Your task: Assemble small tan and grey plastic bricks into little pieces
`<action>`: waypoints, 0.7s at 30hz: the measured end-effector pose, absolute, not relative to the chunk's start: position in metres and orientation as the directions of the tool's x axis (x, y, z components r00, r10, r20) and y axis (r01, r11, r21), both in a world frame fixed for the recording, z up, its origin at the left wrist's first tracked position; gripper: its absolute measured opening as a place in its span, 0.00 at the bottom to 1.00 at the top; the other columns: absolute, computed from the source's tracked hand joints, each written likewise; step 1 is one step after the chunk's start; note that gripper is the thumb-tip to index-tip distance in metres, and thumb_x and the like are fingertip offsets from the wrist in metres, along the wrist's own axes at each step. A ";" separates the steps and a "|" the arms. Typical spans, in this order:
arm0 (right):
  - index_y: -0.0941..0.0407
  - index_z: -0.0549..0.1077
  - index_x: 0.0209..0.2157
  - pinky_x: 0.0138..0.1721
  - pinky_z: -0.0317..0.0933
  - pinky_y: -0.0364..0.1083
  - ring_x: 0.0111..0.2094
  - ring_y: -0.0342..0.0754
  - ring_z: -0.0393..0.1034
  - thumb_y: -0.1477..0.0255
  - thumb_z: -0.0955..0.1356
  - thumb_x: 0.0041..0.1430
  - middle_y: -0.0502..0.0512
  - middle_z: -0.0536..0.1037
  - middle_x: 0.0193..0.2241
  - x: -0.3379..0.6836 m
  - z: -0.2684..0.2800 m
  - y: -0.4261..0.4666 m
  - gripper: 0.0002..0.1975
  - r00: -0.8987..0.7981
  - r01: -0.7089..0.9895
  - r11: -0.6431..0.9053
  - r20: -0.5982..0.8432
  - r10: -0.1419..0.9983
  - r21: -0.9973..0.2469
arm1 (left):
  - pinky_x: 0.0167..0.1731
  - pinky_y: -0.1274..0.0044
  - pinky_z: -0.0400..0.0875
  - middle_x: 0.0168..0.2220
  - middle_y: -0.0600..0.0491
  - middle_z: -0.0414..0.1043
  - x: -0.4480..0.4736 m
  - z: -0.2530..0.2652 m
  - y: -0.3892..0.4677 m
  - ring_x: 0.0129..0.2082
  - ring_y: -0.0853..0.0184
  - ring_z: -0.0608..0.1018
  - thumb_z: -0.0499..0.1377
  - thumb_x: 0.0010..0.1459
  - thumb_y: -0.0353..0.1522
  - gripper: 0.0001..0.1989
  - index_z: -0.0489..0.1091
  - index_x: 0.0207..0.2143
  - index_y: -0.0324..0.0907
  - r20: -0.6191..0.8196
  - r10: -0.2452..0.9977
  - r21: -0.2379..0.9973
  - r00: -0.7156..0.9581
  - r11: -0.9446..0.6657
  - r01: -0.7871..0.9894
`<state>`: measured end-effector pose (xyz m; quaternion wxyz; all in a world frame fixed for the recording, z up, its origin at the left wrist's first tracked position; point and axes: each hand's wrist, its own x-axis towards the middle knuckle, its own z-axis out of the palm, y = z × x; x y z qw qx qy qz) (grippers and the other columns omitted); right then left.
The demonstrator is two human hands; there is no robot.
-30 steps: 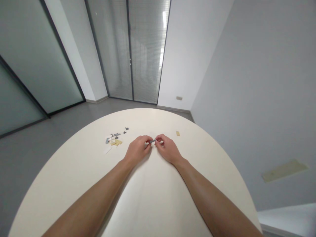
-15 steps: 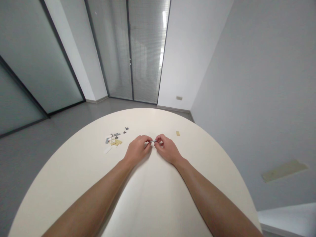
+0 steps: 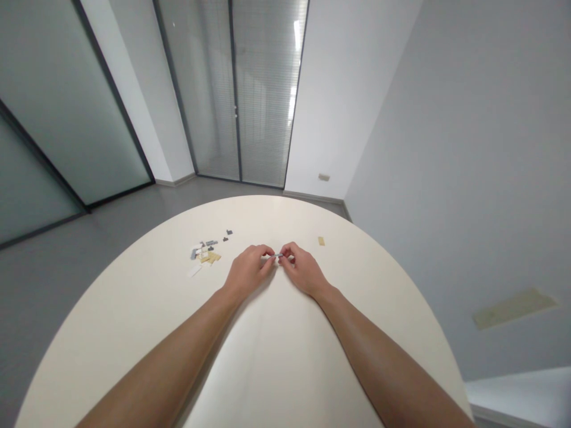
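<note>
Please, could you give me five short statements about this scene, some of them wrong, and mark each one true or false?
1. The left hand and the right hand hold one small grey piece between them. True.
2. The heap of loose pieces lies to the right of the right hand. False: it lies to the left of the left hand.
3. One yellowish piece lies apart from the heap. True.
4. The table has square far corners. False: its far edge is curved.
5. Both hands wear gloves. False: both are bare.
</note>
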<state>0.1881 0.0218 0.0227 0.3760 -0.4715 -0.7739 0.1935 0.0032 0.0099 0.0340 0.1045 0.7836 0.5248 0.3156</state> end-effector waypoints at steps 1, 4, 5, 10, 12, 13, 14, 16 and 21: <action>0.52 0.68 0.40 0.39 0.62 0.44 0.36 0.46 0.71 0.72 0.64 0.63 0.49 0.77 0.35 0.188 0.023 0.022 0.04 -0.274 0.581 0.483 0.402 0.874 -0.655 | 0.42 0.71 0.69 0.41 0.52 0.77 0.003 0.034 0.010 0.43 0.61 0.77 0.54 0.63 0.35 0.09 0.72 0.42 0.46 0.378 0.892 0.497 0.249 -0.422 0.758; 0.52 0.69 0.40 0.39 0.63 0.45 0.37 0.46 0.71 0.72 0.64 0.64 0.50 0.77 0.35 0.188 0.023 0.022 0.04 -0.272 0.575 0.484 0.404 0.873 -0.659 | 0.42 0.71 0.69 0.40 0.52 0.77 0.004 0.035 0.009 0.42 0.61 0.77 0.54 0.64 0.36 0.09 0.72 0.42 0.46 0.375 0.893 0.497 0.250 -0.421 0.759; 0.52 0.69 0.40 0.39 0.63 0.45 0.37 0.46 0.71 0.72 0.64 0.64 0.50 0.77 0.35 0.188 0.024 0.022 0.04 -0.270 0.577 0.482 0.403 0.875 -0.660 | 0.42 0.71 0.69 0.40 0.52 0.77 0.004 0.035 0.009 0.42 0.61 0.77 0.54 0.64 0.36 0.09 0.72 0.42 0.46 0.379 0.890 0.495 0.252 -0.425 0.758; 0.52 0.70 0.40 0.40 0.64 0.45 0.38 0.46 0.71 0.72 0.64 0.64 0.50 0.77 0.36 0.188 0.025 0.021 0.04 -0.266 0.585 0.472 0.394 0.880 -0.659 | 0.44 0.70 0.69 0.43 0.51 0.77 0.002 0.033 0.010 0.44 0.61 0.77 0.54 0.63 0.35 0.09 0.71 0.44 0.45 0.410 0.879 0.503 0.244 -0.441 0.743; 0.51 0.70 0.41 0.41 0.64 0.45 0.38 0.46 0.72 0.72 0.65 0.64 0.50 0.78 0.36 0.188 0.026 0.020 0.05 -0.268 0.584 0.471 0.391 0.881 -0.661 | 0.45 0.70 0.70 0.44 0.51 0.77 0.002 0.031 0.010 0.45 0.62 0.77 0.55 0.63 0.34 0.10 0.71 0.45 0.45 0.422 0.877 0.511 0.229 -0.439 0.739; 0.51 0.71 0.41 0.41 0.65 0.45 0.39 0.46 0.72 0.72 0.65 0.64 0.51 0.78 0.36 0.188 0.026 0.020 0.05 -0.268 0.585 0.470 0.390 0.881 -0.661 | 0.45 0.70 0.70 0.44 0.51 0.77 0.001 0.031 0.011 0.45 0.62 0.77 0.55 0.63 0.34 0.10 0.71 0.45 0.45 0.428 0.876 0.514 0.223 -0.438 0.738; 0.51 0.71 0.42 0.41 0.65 0.46 0.39 0.46 0.72 0.71 0.65 0.63 0.51 0.78 0.36 0.188 0.026 0.020 0.06 -0.267 0.586 0.469 0.389 0.882 -0.661 | 0.45 0.71 0.70 0.44 0.51 0.77 0.001 0.030 0.011 0.45 0.62 0.77 0.55 0.62 0.33 0.10 0.70 0.45 0.45 0.433 0.874 0.515 0.218 -0.439 0.737; 0.52 0.71 0.42 0.42 0.65 0.46 0.39 0.47 0.72 0.71 0.66 0.63 0.51 0.78 0.37 0.187 0.025 0.020 0.06 -0.265 0.589 0.468 0.390 0.882 -0.659 | 0.45 0.71 0.71 0.45 0.51 0.77 0.001 0.029 0.012 0.45 0.63 0.77 0.56 0.62 0.32 0.10 0.70 0.46 0.44 0.442 0.870 0.515 0.216 -0.444 0.733; 0.52 0.72 0.42 0.42 0.65 0.46 0.40 0.47 0.72 0.71 0.66 0.63 0.52 0.79 0.37 0.187 0.023 0.022 0.06 -0.269 0.597 0.479 0.402 0.875 -0.644 | 0.46 0.71 0.71 0.44 0.50 0.77 0.001 0.031 0.012 0.44 0.63 0.77 0.56 0.61 0.31 0.11 0.70 0.47 0.43 0.436 0.870 0.516 0.230 -0.451 0.728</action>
